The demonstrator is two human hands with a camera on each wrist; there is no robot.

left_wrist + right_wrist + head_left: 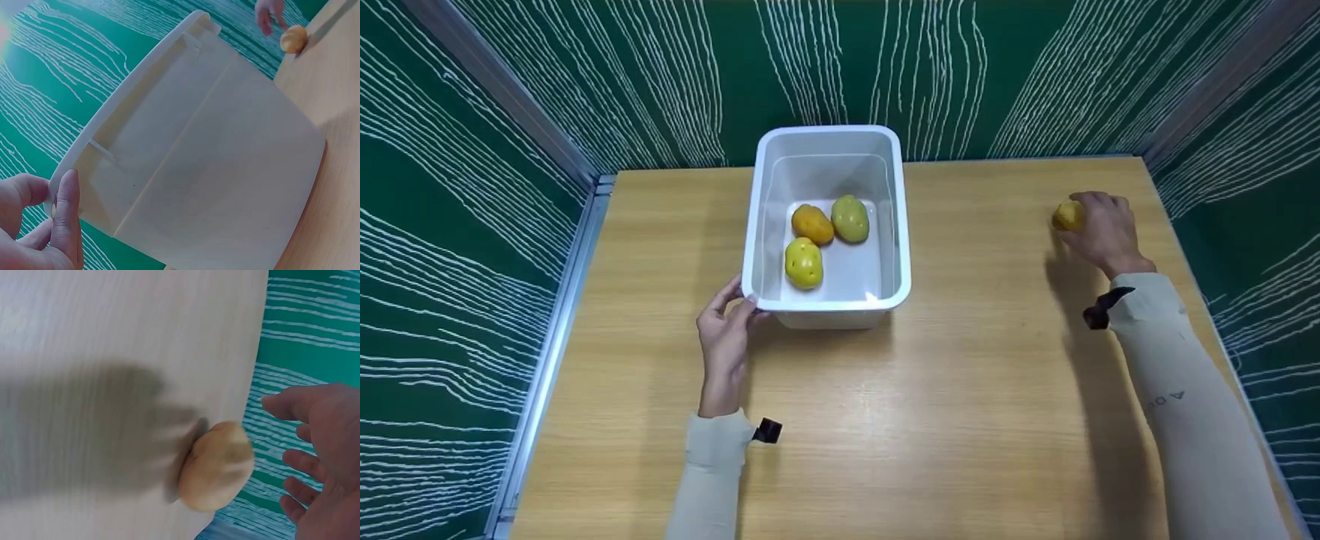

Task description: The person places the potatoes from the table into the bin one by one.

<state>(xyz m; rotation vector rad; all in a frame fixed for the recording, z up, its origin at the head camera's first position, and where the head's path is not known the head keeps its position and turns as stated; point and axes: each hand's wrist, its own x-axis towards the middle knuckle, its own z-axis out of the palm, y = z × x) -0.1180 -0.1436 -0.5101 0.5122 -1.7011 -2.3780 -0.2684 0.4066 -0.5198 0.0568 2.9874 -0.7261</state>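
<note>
A white plastic bin (829, 306) stands on the table, and my left hand (725, 330) pinches its near left rim corner between thumb and fingers. The left wrist view shows the thumb and fingers (68, 208) on either side of that rim. Inside the bin lie a yellow dimpled potato (803, 263), an orange-yellow rounded piece (812, 223) and a green oval one (850, 219). Far to the right, a yellow-brown potato (1068, 215) rests on the table. My right hand (1106, 229) is beside it, fingers spread and apart from the potato (216, 467) in the right wrist view.
The wooden table (960, 420) is bounded by green walls (855, 67) with white wavy lines at the back and sides. A metal rail (555, 322) runs along its left edge. The bin stands close to the back wall. Dark wrist-worn devices (767, 430) sit on both sleeves.
</note>
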